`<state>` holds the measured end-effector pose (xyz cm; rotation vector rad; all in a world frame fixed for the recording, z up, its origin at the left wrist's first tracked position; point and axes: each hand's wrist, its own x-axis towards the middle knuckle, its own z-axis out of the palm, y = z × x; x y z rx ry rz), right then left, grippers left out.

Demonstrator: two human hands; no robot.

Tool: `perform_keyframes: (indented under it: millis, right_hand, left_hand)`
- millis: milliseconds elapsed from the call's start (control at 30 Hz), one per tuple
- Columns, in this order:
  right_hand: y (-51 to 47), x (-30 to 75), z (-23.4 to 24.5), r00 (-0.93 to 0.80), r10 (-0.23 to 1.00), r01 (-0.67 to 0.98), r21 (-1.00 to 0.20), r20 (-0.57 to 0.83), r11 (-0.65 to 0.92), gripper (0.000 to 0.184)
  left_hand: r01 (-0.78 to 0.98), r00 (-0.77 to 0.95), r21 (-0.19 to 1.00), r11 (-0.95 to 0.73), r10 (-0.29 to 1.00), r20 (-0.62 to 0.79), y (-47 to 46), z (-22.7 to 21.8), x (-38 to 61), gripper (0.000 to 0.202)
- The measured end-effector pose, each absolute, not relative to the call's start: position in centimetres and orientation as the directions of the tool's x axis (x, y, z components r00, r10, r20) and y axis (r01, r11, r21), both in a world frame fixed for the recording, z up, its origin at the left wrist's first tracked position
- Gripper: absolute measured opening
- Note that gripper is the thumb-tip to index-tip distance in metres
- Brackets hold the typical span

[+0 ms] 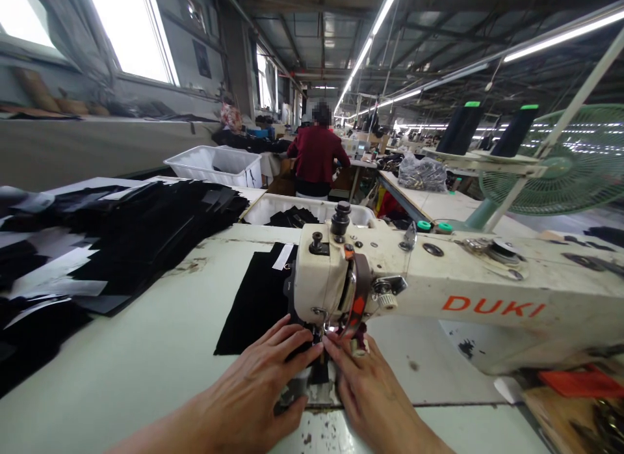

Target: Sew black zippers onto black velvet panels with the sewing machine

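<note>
A sewing machine (453, 272) marked DUKI stands before me, its needle and presser foot (325, 333) between my two hands. Beneath the head lies a black fabric piece (251, 304) with a white strip at its top edge; a narrow dark end shows below the foot. My left hand (268, 369) rests left of the needle, fingers stretched out over the fabric, thumb apart. From the right, my right hand (361, 376) reaches to the foot with its fingers extended, index tip close to the needle. The exact contact at the fingertips is partly hidden.
Stacked black fabric pieces (160, 226) cover the table's left. Behind the machine sits a white bin (258, 211) with dark pieces; another white bin (214, 168) stands farther back. A person in dark red (316, 155) sits ahead. Thread cones (461, 129) and a green fan (575, 161) are right.
</note>
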<state>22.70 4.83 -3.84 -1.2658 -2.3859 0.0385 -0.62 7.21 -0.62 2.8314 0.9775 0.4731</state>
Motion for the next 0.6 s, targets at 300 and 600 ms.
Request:
perform_keyframes:
  millis: [300,600]
  right_hand:
    - [5.1,22.7,-4.1,-0.531,0.775,0.798,-0.107,0.341,0.593,0.067]
    - [8.1,26.5,-8.0,-0.696,0.512,0.633,0.093,0.503,0.769,0.072]
  left_hand:
    - [0.560,0.749,0.304,-0.771,0.628,0.211,7.6,-0.2,-0.4,0.070]
    - [0.510,0.745,0.301,-0.806,0.589,0.314,7.7,-1.5,-0.9,0.062]
